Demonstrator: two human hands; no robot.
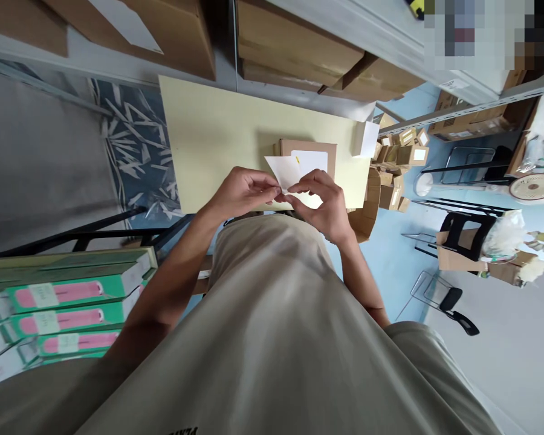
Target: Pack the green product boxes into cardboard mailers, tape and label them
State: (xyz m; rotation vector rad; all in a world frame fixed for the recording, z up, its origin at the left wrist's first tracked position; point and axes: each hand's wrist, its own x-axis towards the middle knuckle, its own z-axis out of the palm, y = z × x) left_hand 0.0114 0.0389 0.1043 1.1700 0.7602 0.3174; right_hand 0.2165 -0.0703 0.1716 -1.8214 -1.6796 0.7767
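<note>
Between my two hands is a small white sheet of paper (283, 171), perhaps a label, with a yellow mark near its upper right corner. My left hand (250, 190) pinches its lower edge from the left. From the right, my right hand (320, 199) pinches the same edge, fingertips close to the left ones. Just beyond the sheet, a flat brown cardboard box (332, 158) lies on the pale yellow table (213, 145). A white label (315, 162) covers much of the box's top, partly hidden by the sheet and my right hand.
A white box (365, 140) stands at the table's right end. Cardboard cartons (299, 42) fill the shelf behind. Green and pink boxes (68, 296) are stacked at lower left. Paper scraps (129, 139) litter the floor at left. Small brown boxes (401, 151) and a fan (535, 187) are right.
</note>
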